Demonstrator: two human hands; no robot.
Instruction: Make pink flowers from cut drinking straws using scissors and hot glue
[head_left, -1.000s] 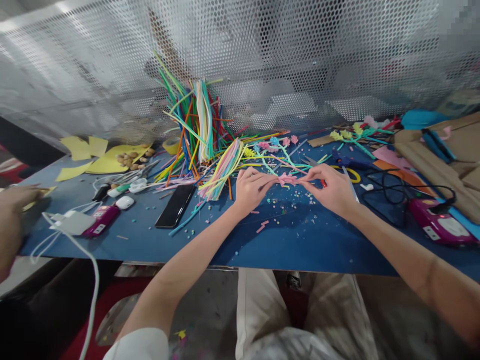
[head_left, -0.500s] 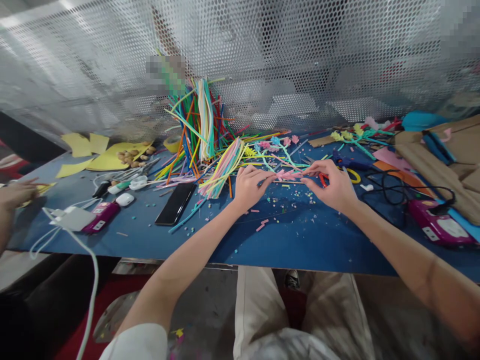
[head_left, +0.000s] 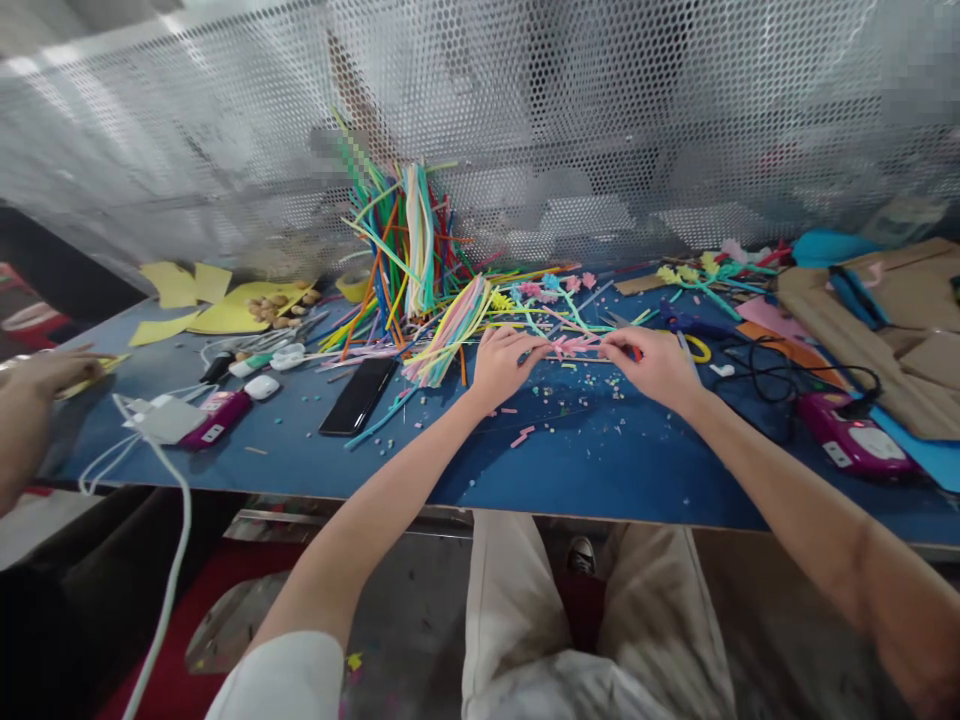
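Observation:
A pink fuzzy pipe-cleaner piece [head_left: 574, 346] is stretched between my two hands, low over the blue table. My left hand [head_left: 504, 368] pinches its left end between thumb and fingers. At the right end, my right hand [head_left: 651, 366] is closed on it, fingertips together. Behind the piece lie pipe-cleaner flowers in pink, blue and yellow [head_left: 551, 283]. A pastel bundle of pipe cleaners [head_left: 452, 330] lies just left of my left hand. Small colored clippings [head_left: 577, 398] are scattered below the piece.
A black phone [head_left: 358, 397], a white charger [head_left: 166, 420] and yellow paper [head_left: 232, 310] are on the left. Another person's hand [head_left: 56, 372] is at the far left. On the right are a yellow-handled tool [head_left: 697, 348], black cables, a purple device [head_left: 855, 437] and cardboard [head_left: 810, 300].
The fingers of my right hand have drawn closer together at the pink piece and the hand sits slightly further left. The view has shifted a little.

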